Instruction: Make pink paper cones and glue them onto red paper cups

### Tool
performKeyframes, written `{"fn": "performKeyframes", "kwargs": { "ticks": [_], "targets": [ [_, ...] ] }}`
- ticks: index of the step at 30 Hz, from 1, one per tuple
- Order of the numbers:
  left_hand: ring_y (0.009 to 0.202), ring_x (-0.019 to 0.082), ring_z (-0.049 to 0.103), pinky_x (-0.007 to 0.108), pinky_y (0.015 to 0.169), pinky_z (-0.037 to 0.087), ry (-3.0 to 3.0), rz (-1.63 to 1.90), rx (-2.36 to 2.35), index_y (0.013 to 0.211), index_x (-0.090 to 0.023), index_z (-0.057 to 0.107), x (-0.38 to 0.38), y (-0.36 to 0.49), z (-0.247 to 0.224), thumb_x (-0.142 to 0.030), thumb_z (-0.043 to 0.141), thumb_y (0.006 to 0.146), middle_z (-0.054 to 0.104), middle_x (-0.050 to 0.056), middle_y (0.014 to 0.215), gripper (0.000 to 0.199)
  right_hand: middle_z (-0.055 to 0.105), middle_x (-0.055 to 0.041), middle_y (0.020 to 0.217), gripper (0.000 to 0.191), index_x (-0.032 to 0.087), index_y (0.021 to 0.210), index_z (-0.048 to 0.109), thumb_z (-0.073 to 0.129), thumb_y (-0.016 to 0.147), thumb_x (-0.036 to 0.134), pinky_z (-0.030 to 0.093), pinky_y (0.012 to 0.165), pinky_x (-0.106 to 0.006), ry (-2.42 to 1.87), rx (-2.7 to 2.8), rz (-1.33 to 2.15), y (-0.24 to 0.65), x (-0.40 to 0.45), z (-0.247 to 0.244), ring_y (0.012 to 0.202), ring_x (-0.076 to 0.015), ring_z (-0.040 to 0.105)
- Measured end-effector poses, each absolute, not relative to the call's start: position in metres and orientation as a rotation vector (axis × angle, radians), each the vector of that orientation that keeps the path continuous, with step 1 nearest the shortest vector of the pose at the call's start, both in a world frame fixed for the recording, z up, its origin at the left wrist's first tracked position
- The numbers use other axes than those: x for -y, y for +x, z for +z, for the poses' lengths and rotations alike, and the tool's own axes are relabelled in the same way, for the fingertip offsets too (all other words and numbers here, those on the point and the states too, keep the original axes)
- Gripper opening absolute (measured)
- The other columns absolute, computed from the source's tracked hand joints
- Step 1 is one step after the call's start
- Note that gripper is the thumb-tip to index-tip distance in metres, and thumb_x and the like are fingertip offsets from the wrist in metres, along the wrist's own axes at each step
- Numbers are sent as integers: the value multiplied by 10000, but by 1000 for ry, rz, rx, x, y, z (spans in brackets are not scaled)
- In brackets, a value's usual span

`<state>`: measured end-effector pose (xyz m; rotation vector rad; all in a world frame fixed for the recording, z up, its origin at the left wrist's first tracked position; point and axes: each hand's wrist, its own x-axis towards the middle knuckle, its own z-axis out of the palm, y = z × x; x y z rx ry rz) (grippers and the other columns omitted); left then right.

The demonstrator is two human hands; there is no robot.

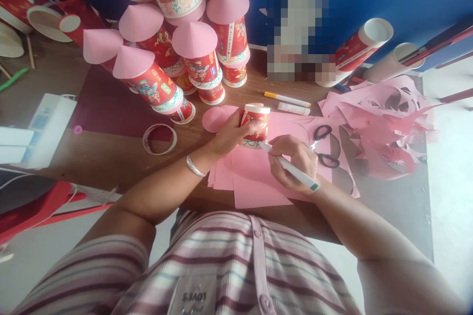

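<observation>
My left hand (231, 133) is wrapped round a red patterned paper cup (254, 125), which has green drawn lines along its pale lower band. In my right hand (293, 160) is a white marker pen (300, 175) with a green end; its tip meets the cup's lower band. Under both hands lie overlapping sheets of pink paper (258, 187). Black-handled scissors (327, 147) rest on the paper just beyond my right hand. A pink paper disc (215, 119) lies by my left hand.
Stacked red paper cups with pink cone tops (195, 42) stand at the back left. Pink paper scraps (388, 123) pile up on the right. A tape roll (159, 139), a yellow-capped marker (286, 98), a glue stick (293, 109) and a white box (46, 130) are also on the table.
</observation>
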<state>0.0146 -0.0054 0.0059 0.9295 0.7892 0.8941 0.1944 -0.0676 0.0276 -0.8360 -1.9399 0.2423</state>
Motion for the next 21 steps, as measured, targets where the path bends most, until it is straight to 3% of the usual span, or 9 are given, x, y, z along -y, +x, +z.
{"fn": "performKeyframes", "kwargs": {
  "ticks": [5, 14, 21],
  "targets": [
    [941, 189, 689, 335, 848, 566, 872, 897, -763, 1158, -201, 619, 4, 14, 8, -366, 782, 812, 699, 27, 1002, 417, 656, -9, 791, 190, 265, 1003, 578, 591, 908, 100, 601, 618, -344, -921, 1885, 318, 200, 71, 26, 710, -205, 714],
    [804, 177, 688, 309, 731, 564, 849, 899, -777, 993, -183, 637, 3, 12, 12, -401, 792, 788, 701, 24, 878, 337, 715, -46, 875, 187, 246, 1138, 620, 621, 965, 176, 569, 662, -362, -922, 1800, 305, 205, 65, 22, 746, -218, 697],
    [852, 192, 713, 327, 756, 586, 800, 909, -785, 1043, -186, 626, 5, 12, 12, -373, 774, 832, 707, 35, 925, 319, 721, -48, 895, 155, 241, 1135, 641, 623, 987, 202, 567, 671, -366, -952, 1807, 311, 206, 64, 22, 771, -222, 704]
  ]
}}
